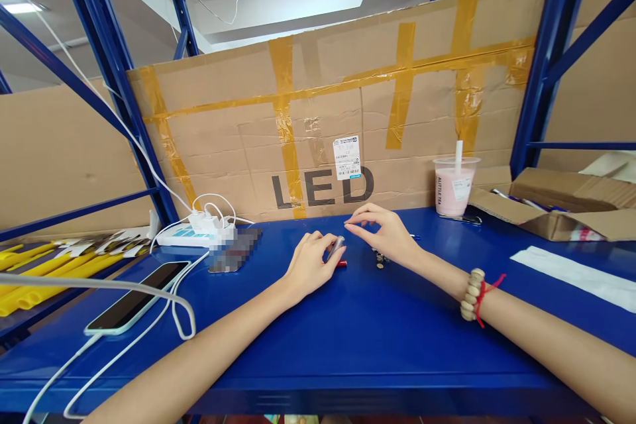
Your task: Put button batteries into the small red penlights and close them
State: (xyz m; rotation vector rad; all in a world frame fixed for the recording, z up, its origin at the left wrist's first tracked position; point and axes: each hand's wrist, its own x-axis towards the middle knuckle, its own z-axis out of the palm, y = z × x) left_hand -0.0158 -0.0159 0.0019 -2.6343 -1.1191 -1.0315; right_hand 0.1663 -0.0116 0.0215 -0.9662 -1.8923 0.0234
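My left hand (312, 261) is closed over the blue shelf top (377, 331), with a small greyish, shiny tube-like piece (336, 247) between thumb and fingers. What kind of piece it is I cannot tell. Just beneath that hand a small red object (342, 264) lies on the blue surface, partly hidden. To the right my right hand (380, 230) is raised, thumb and forefinger brought together in a pinch; anything between the tips is too small to make out. Several small dark and brassy bits (380, 260) lie under the right wrist, near a thin blue item (415, 236).
At left are a phone (136, 298), white cables (171, 305) and a power strip (191, 233). A pink drink cup (454, 189) stands back right, near an open cardboard box (566, 209) and a white paper strip (576, 273). A tall cardboard panel (238, 165) closes the back.
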